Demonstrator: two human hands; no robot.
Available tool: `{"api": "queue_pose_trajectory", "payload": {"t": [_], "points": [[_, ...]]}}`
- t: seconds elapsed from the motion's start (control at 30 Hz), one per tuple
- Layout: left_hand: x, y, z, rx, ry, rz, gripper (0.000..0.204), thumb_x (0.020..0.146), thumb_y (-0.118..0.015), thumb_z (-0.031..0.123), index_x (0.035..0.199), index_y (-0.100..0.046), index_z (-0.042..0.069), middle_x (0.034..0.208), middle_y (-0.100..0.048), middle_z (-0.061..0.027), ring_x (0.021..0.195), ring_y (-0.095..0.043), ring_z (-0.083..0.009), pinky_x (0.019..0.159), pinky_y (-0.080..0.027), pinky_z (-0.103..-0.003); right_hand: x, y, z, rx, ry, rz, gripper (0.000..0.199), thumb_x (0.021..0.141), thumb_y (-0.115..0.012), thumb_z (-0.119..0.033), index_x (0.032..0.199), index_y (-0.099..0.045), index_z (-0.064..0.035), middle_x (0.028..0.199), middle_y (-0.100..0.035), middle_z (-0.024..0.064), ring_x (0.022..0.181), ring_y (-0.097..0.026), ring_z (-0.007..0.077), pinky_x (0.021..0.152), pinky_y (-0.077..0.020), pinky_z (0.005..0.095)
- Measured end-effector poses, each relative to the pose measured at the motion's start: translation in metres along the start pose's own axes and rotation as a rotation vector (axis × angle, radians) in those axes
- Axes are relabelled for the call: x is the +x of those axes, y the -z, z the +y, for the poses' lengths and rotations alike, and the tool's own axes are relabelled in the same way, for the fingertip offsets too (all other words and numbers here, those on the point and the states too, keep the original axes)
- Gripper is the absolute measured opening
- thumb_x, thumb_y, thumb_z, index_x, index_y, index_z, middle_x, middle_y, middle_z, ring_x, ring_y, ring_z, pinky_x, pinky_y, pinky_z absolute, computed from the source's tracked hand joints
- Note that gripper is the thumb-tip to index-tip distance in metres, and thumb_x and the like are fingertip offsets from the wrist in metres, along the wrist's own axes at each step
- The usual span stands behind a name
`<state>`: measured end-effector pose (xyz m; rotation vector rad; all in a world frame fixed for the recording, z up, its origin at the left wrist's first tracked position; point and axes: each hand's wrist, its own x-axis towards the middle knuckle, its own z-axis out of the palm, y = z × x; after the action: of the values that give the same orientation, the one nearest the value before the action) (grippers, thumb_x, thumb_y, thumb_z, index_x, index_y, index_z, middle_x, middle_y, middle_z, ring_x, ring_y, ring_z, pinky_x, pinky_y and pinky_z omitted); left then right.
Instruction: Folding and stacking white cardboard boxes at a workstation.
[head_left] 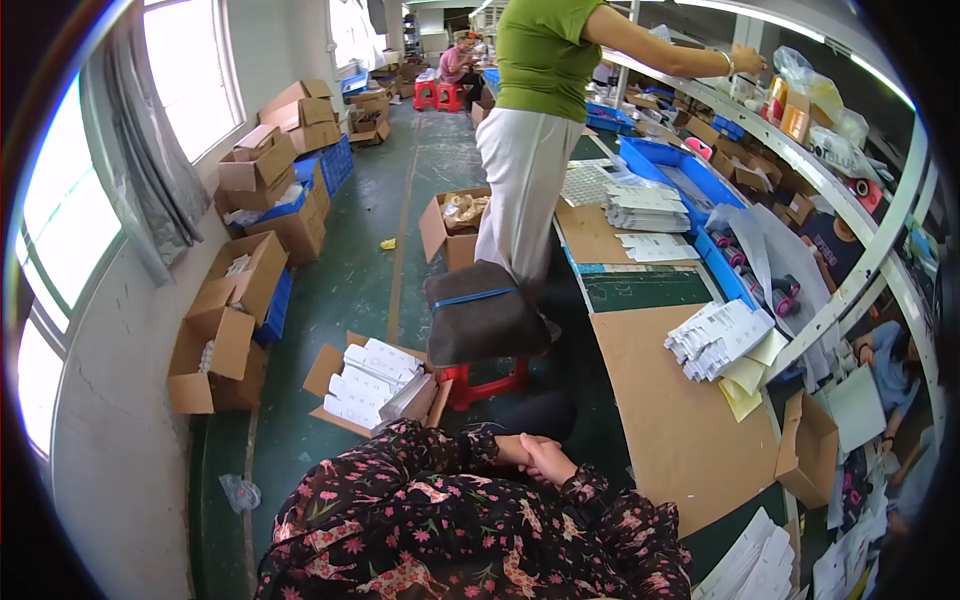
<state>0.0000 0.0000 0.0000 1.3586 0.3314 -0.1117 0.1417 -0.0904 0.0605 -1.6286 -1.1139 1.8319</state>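
In my lap, my left hand and my right hand rest clasped together, fingers closed. No object shows in them; the undersides are hidden. Just ahead is a red stool with a dark cushion crossed by a blue strap. To the left of my hands, an open cardboard box holds flat-folded white cartons. On my right, a brown cardboard sheet covers part of the bench, with a stack of folded white cartons at its far corner.
A co-worker in a green top stands ahead beside the bench, one arm reaching toward the shelf. Cardboard boxes line the left wall. Blue trays and an empty brown box sit along the right. A plastic bag lies on the floor.
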Motion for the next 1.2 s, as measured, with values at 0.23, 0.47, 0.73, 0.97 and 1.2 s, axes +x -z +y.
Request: {"api": "queue_pose_trajectory", "payload": {"t": [0.23, 0.47, 0.73, 0.97, 1.2], "points": [[-0.033, -0.026, 0.06, 0.027, 0.027, 0.171, 0.073, 0.091, -0.074, 0.024, 0.157, -0.049, 0.004, 0.114, -0.071, -0.0038, 0.089, -0.064, -0.0102, 0.065, -0.05, -0.026, -0.009, -0.007, -0.004, -0.055, 0.173, 0.108, 0.072, 0.109, -0.041, -0.063, 0.083, -0.069, -0.0022, 0.062, -0.062, 0.0084, 0.047, -0.054, 0.0174, 0.042, -0.0392, 0.0333], [-0.031, 0.028, 0.007, 0.553, -0.245, 0.281, 0.049, 0.097, -0.071, 0.018, 0.143, -0.061, 0.003, 0.117, -0.072, -0.0067, 0.098, -0.07, -0.0157, 0.08, -0.056, -0.029, 0.007, -0.013, -0.031, -0.267, 0.8, 0.348, 0.048, 0.109, -0.052, -0.042, 0.093, -0.075, -0.0029, 0.077, -0.073, 0.0177, 0.069, -0.073, 0.0291, 0.064, -0.0552, 0.0447], [0.001, -0.075, 0.157, -0.008, -0.173, 0.28, 0.013, 0.106, -0.065, 0.01, 0.108, -0.073, 0.0, 0.102, -0.076, -0.0083, 0.095, -0.07, -0.014, 0.085, -0.054, -0.026, -0.217, 0.012, -0.031, -0.329, 0.694, 1.355, 0.021, 0.101, -0.065, -0.028, 0.096, -0.073, -0.0088, 0.085, -0.071, 0.0143, 0.085, -0.07, 0.0376, 0.074, -0.0537, 0.0499], [0.021, -0.12, 0.174, 0.49, -0.4, -0.028, 0.009, 0.102, -0.069, 0.003, 0.096, -0.073, -0.003, 0.094, -0.076, -0.0076, 0.087, -0.067, -0.0129, 0.083, -0.053, -0.026, -0.341, -0.041, 0.06, -0.068, 0.249, 2.011, 0.01, 0.098, -0.073, -0.011, 0.102, -0.073, -0.0023, 0.084, -0.069, 0.0095, 0.073, -0.064, 0.0212, 0.069, -0.0512, 0.0332], [0.059, -0.188, 0.182, 0.63, -0.528, -0.233, 0.007, 0.096, -0.075, 0.003, 0.093, -0.073, -0.004, 0.091, -0.073, -0.0129, 0.082, -0.07, -0.0222, 0.076, -0.053, -0.031, -0.461, -0.05, 0.117, -0.234, -0.365, 2.393, 0.026, 0.092, -0.081, -0.017, 0.112, -0.074, -0.002, 0.106, -0.074, 0.0128, 0.092, -0.067, 0.0254, 0.085, -0.0531, 0.0372]]}}
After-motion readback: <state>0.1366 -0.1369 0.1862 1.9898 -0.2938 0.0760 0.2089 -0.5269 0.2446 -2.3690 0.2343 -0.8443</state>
